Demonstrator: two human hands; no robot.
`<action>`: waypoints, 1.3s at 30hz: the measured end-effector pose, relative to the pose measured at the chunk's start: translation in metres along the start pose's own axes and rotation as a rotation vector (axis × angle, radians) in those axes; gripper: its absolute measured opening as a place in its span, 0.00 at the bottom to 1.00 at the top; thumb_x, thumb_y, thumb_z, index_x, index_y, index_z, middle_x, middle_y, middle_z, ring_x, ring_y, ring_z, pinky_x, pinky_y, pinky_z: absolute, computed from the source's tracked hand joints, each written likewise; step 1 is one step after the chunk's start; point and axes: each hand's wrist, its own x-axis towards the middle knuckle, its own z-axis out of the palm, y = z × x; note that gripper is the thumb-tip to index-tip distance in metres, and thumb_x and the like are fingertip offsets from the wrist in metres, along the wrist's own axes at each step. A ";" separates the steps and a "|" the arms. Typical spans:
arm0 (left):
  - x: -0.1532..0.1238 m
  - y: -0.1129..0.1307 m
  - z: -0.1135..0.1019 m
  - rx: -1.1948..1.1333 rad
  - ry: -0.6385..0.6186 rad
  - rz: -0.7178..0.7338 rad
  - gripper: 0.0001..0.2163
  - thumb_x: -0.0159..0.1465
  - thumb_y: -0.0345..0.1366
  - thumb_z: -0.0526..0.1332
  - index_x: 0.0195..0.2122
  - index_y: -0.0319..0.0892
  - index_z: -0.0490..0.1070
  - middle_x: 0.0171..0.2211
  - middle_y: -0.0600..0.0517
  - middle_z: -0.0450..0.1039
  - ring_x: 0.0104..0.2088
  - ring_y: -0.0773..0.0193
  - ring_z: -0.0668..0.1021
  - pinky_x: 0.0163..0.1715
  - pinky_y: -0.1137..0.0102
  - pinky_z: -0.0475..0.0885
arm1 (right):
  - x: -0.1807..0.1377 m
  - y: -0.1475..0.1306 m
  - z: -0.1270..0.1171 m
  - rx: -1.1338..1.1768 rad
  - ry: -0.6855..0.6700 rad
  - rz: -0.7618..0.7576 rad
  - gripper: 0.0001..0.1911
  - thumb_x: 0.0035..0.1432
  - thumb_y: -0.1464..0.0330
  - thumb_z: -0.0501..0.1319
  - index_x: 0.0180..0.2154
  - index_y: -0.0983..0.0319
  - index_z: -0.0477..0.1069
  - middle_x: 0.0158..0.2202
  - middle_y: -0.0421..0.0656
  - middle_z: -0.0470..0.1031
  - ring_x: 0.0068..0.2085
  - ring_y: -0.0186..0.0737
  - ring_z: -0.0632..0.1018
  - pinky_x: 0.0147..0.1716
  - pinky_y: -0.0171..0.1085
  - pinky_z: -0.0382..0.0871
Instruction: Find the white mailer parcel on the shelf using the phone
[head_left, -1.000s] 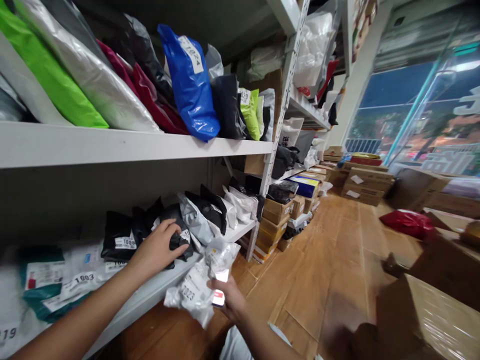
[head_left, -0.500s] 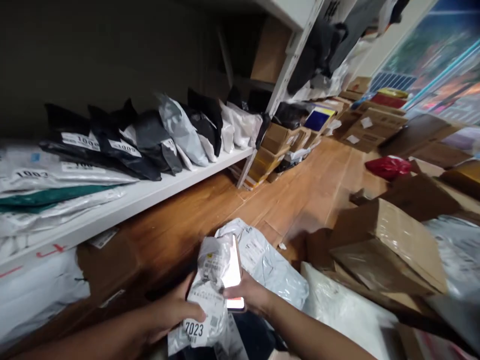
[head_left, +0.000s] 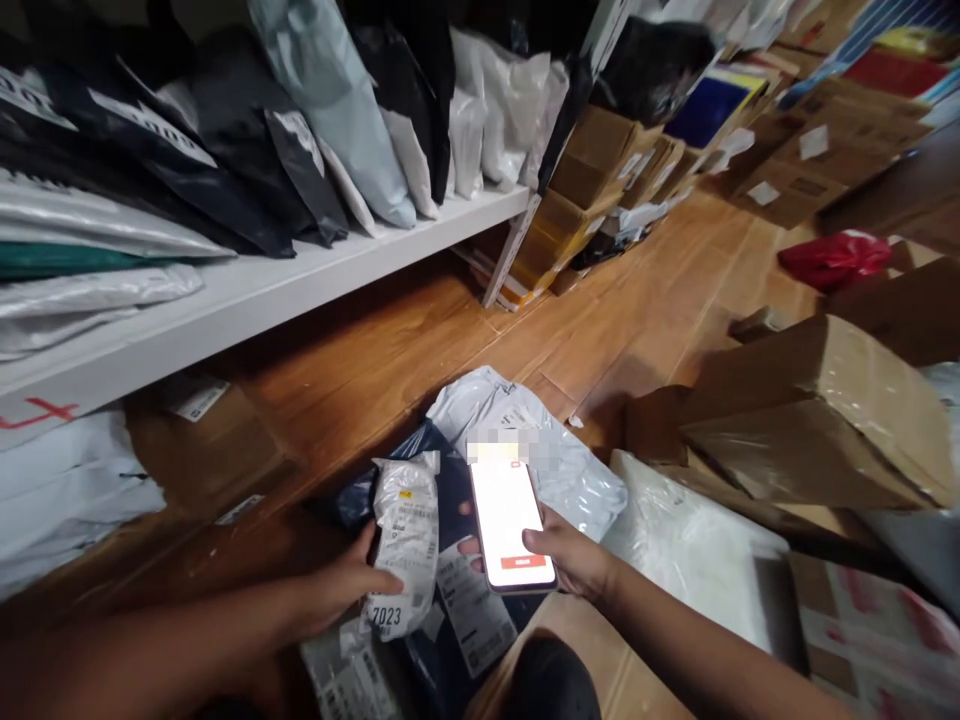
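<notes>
A person's left hand [head_left: 349, 587] grips a small plastic-wrapped parcel [head_left: 411, 530] labelled 7023 as the right hand [head_left: 577, 560] grasps a phone [head_left: 506, 515], screen lit, above bagged packages [head_left: 581, 490] near a white shelf [head_left: 337, 275] lined with mailers [head_left: 337, 110]

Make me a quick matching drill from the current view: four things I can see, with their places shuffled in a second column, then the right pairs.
Things:
1. phone
2. parcel marked 7023
3. red bag
4. pale blue bag

Places:
A. on the white shelf
B. in the left hand
C. beyond the large cardboard box
D. in the right hand

Pairs: 1-D, 2-B, 3-C, 4-A
</notes>
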 end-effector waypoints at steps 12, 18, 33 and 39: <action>0.002 -0.008 0.019 -0.227 -0.030 -0.039 0.55 0.30 0.30 0.75 0.61 0.38 0.51 0.40 0.41 0.80 0.47 0.41 0.78 0.49 0.53 0.71 | -0.002 0.037 -0.005 0.081 0.130 -0.065 0.55 0.40 0.59 0.75 0.61 0.57 0.43 0.43 0.47 0.78 0.44 0.49 0.80 0.37 0.40 0.74; 0.009 -0.011 0.018 -0.222 0.063 -0.042 0.46 0.34 0.28 0.73 0.56 0.36 0.58 0.41 0.40 0.80 0.46 0.41 0.78 0.48 0.54 0.72 | -0.004 0.030 -0.010 0.080 0.156 -0.113 0.46 0.42 0.66 0.73 0.60 0.55 0.52 0.47 0.45 0.77 0.44 0.44 0.79 0.41 0.42 0.73; 0.014 -0.008 0.023 -0.171 0.138 -0.113 0.22 0.60 0.28 0.56 0.57 0.32 0.62 0.33 0.44 0.81 0.38 0.51 0.82 0.44 0.60 0.74 | -0.006 0.031 -0.006 -0.022 0.180 -0.171 0.46 0.41 0.72 0.72 0.57 0.51 0.51 0.50 0.41 0.72 0.46 0.41 0.76 0.44 0.44 0.72; 0.012 -0.002 0.030 -0.137 0.121 -0.148 0.20 0.63 0.29 0.54 0.57 0.31 0.62 0.32 0.45 0.81 0.35 0.54 0.82 0.41 0.62 0.74 | -0.008 0.034 -0.008 -0.021 0.195 -0.175 0.45 0.41 0.72 0.72 0.57 0.51 0.52 0.50 0.40 0.71 0.45 0.38 0.75 0.47 0.42 0.69</action>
